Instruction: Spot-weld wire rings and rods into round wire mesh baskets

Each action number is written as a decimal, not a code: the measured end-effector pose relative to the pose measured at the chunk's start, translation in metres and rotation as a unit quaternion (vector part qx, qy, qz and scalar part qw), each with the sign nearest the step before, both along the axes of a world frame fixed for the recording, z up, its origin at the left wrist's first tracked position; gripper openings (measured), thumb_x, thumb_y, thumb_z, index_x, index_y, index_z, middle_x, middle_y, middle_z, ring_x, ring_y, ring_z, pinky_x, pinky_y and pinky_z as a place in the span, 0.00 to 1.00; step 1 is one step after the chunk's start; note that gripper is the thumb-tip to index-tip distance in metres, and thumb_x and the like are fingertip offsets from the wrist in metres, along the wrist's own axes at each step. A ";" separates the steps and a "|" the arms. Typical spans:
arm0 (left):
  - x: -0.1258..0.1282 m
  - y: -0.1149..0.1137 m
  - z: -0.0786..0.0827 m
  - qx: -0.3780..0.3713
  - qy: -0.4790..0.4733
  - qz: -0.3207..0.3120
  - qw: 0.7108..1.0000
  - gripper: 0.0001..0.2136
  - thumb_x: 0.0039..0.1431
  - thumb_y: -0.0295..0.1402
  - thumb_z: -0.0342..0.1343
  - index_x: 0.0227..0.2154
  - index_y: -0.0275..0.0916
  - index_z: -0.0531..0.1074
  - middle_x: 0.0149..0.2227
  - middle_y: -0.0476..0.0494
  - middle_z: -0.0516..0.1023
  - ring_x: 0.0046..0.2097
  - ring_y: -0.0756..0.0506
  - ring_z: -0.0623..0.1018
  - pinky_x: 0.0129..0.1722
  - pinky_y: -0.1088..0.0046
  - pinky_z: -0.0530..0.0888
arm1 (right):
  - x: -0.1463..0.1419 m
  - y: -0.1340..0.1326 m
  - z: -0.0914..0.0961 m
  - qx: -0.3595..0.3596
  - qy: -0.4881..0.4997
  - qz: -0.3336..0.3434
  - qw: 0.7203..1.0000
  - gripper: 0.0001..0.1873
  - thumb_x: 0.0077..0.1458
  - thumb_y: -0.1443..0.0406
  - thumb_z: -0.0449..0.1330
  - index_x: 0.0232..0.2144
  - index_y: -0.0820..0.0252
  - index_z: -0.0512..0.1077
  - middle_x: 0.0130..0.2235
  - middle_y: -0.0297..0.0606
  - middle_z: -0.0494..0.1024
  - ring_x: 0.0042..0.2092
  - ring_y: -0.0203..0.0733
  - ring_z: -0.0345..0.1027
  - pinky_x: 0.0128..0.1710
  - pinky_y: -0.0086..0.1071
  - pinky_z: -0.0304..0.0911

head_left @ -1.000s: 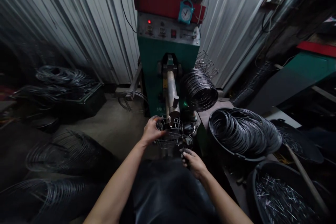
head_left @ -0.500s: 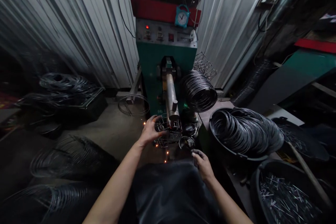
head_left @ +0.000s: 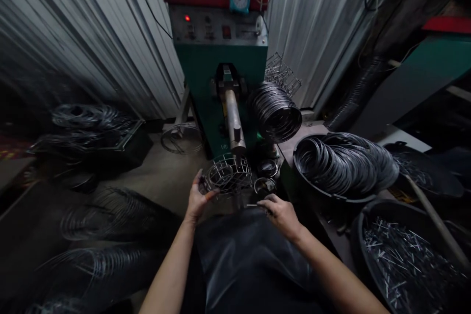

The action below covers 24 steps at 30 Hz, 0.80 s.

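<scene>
My left hand [head_left: 199,198] grips the left side of a round wire basket [head_left: 222,172], its thumb and fingers closed around the rim wires. The basket is tilted under the cylindrical metal arm [head_left: 234,117] of a green spot welding machine [head_left: 191,73]. To the right, just above my lap, my right hand [head_left: 279,211] pinches a short thin metal rod [head_left: 252,205] that points left toward the basket. Small round containers [head_left: 265,185] stand just beyond my right hand.
A coil of wire rings [head_left: 275,113] hangs right of the machine. Further right are a tub of wire rings [head_left: 338,167] and a tub of short rods [head_left: 408,260]. Wire bundles [head_left: 99,260] lie at left. A dark apron [head_left: 253,255] covers my lap.
The sparks under the basket are gone. My left hand has shifted left and down on the basket. My right hand has moved left, and a rod now shows in its fingers. The view has tilted down.
</scene>
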<state>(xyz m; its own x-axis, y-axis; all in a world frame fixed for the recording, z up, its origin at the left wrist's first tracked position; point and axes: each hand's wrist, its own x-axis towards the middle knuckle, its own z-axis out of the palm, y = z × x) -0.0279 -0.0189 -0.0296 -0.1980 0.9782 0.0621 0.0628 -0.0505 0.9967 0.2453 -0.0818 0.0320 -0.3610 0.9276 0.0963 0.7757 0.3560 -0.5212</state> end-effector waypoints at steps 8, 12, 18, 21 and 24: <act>-0.001 -0.050 0.024 0.053 0.178 0.030 0.982 0.43 0.36 0.43 0.67 0.57 0.42 0.57 0.54 0.37 0.62 0.57 0.35 0.66 0.57 0.55 0.63 | -0.055 0.001 0.060 -0.063 -0.040 0.035 0.997 0.11 0.51 0.70 0.59 0.39 0.55 0.71 0.35 0.34 0.78 0.37 0.42 0.71 0.33 0.28 0.59; -0.003 -0.045 0.011 0.013 0.113 -0.019 0.993 0.41 0.37 0.43 0.66 0.57 0.46 0.56 0.53 0.39 0.65 0.56 0.35 0.67 0.55 0.53 0.65 | -0.049 -0.009 0.059 -0.096 0.006 0.042 0.994 0.09 0.48 0.69 0.62 0.34 0.56 0.70 0.32 0.31 0.76 0.34 0.37 0.69 0.30 0.25 0.56; 0.023 -0.047 -0.009 0.017 0.112 -0.087 0.990 0.42 0.36 0.42 0.65 0.57 0.43 0.54 0.53 0.36 0.65 0.53 0.35 0.70 0.53 0.52 0.67 | -0.034 -0.002 0.052 -0.117 -0.048 0.006 0.992 0.11 0.47 0.67 0.63 0.35 0.58 0.68 0.33 0.34 0.75 0.34 0.39 0.68 0.27 0.27 0.53; 0.044 -0.049 0.015 0.090 0.272 -0.067 0.956 0.38 0.34 0.36 0.64 0.53 0.42 0.59 0.54 0.36 0.64 0.55 0.33 0.66 0.54 0.51 0.65 | -0.038 0.010 0.047 -0.105 -0.076 -0.012 0.992 0.08 0.49 0.67 0.60 0.35 0.58 0.68 0.34 0.36 0.76 0.35 0.43 0.70 0.28 0.28 0.54; 0.057 -0.046 0.047 0.163 0.411 -0.056 0.895 0.34 0.33 0.32 0.63 0.49 0.42 0.64 0.53 0.36 0.65 0.56 0.31 0.64 0.56 0.50 0.61 | -0.048 0.015 0.038 -0.064 -0.056 -0.040 0.996 0.09 0.50 0.69 0.57 0.37 0.57 0.68 0.35 0.37 0.77 0.37 0.43 0.71 0.31 0.29 0.56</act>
